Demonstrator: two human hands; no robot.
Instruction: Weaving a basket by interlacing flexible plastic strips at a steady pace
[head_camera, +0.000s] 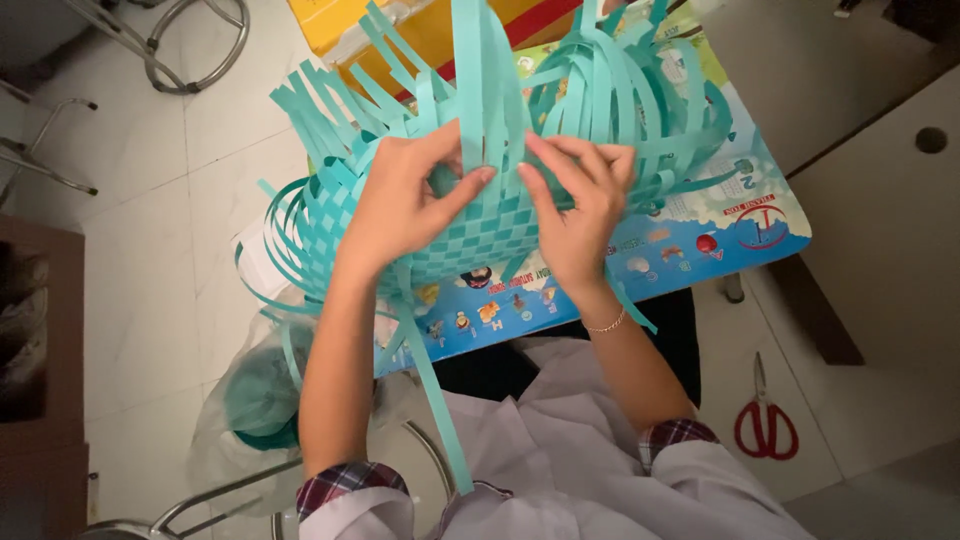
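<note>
A half-woven basket (490, 235) of teal paper strips rests on a colourful printed sheet (700, 225) over a small table. Its woven checker base faces me, and many loose strips (610, 90) fan out and curl above and to the left. My left hand (405, 200) presses on the weave and pinches an upright teal strip (480, 70) between thumb and fingers. My right hand (575, 205) grips the same area from the right, fingertips on the strip's edge. A thin bracelet circles my right wrist.
Red-handled scissors (765, 425) lie on the floor at the lower right. A clear plastic bag with teal strips (260, 400) sits on the floor at the lower left. Metal chair legs (190, 50) stand at the upper left. A yellow and red box (420, 30) lies behind the basket.
</note>
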